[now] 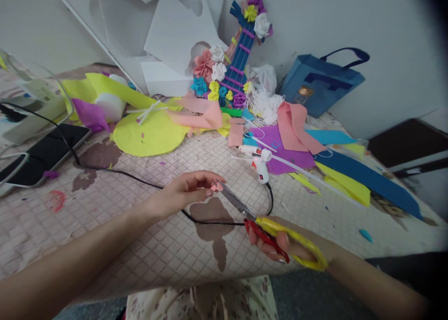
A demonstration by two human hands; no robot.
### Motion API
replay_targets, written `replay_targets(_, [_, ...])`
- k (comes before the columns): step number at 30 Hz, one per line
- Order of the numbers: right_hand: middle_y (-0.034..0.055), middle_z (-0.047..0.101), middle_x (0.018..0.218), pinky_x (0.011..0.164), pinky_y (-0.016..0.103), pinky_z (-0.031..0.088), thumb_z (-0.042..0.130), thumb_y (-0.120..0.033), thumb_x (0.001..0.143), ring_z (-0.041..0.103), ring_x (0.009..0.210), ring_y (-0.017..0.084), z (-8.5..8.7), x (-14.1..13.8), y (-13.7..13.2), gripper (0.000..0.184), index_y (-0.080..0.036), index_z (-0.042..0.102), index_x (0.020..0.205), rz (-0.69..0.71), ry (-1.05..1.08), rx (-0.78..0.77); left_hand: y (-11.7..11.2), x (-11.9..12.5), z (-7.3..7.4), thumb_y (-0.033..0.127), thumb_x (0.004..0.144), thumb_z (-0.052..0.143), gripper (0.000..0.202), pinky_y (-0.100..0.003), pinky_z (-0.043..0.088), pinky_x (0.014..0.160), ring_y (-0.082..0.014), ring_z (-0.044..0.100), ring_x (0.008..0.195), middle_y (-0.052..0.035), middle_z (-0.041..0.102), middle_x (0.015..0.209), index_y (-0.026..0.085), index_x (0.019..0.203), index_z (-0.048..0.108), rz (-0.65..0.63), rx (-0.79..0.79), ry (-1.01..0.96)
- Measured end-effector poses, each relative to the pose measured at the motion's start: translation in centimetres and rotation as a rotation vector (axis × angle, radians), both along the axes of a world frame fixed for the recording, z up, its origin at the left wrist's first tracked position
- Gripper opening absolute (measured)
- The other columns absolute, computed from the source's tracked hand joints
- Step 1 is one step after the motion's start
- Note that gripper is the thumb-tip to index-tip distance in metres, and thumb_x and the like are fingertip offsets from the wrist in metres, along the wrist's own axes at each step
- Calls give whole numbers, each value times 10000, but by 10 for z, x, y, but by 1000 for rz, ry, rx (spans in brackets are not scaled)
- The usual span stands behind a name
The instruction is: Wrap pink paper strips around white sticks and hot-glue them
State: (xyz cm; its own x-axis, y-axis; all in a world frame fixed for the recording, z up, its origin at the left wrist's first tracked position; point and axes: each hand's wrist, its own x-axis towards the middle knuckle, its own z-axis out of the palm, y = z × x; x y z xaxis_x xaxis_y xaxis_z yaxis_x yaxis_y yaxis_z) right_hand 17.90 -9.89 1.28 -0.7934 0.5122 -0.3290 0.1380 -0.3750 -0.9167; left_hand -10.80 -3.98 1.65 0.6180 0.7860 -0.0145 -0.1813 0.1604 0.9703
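Note:
Over the middle of the table my left hand point(187, 191) pinches a small pink paper piece point(217, 186) between thumb and fingers. My right hand point(276, 245) is wrapped round the handles of a pair of scissors point(241, 205), one handle red and the other yellow. The blades point up and left, and their tips meet the pink piece at my left fingertips. How far the blades are parted is hard to make out. Beyond the scissors lies a white hot glue gun point(261, 167) with a small red light showing and a glue stick in its back.
A black cable point(122, 172) crosses the table under my hands. Coloured paper, including a yellow sheet point(150, 135) and purple sheet point(297, 159), lies behind. A flower-covered paper guitar point(240, 54) leans on the wall beside a blue bag point(315, 84). A phone point(45, 152) lies left.

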Motion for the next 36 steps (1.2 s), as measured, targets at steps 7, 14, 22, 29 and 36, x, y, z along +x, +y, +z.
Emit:
replay_targets(7, [-73, 387, 609, 415, 194, 232, 503, -724, 749, 284, 441, 47, -4, 3, 1, 601, -175, 492, 994, -9, -40, -37, 0, 1, 2, 162, 849, 601, 241, -200, 391, 715, -94, 522, 822, -17, 607, 916, 194, 1086, 631, 13, 13, 21])
replay_targets(14, [-81, 381, 602, 383, 183, 220, 515, -706, 754, 277, 411, 33, 7, 1, 3, 560, -179, 475, 941, -11, -143, 2, 1, 1, 1, 182, 841, 607, 236, -205, 396, 720, -103, 530, 824, -20, 612, 910, 193, 1075, 634, 36, 8, 54])
replay_targets(22, [-4, 560, 729, 533, 200, 392, 599, -406, 806, 513, 620, 104, 16, -7, 3, 235, -186, 522, 837, -152, -430, 254, 3, 3, 0, 212, 789, 644, 231, -196, 359, 580, -84, 486, 670, -19, 622, 887, 187, 1018, 660, 188, -60, 94])
replay_targets(29, [22, 652, 713, 556, 250, 406, 533, -401, 840, 608, 637, 174, 25, -6, 21, 211, -200, 542, 902, -191, -854, 753, 10, 0, -8, 197, 738, 677, 260, -173, 344, 523, -44, 459, 584, 0, 597, 842, 197, 998, 676, 448, -253, 39])
replay_targets(36, [97, 653, 1030, 639, 306, 471, 527, -335, 831, 649, 840, 233, 9, 2, 28, 309, -186, 561, 1100, -158, -1148, 1339, 10, -1, -3, 178, 718, 709, 263, -167, 404, 577, -49, 530, 642, -4, 611, 869, 170, 977, 668, 482, -328, -20])
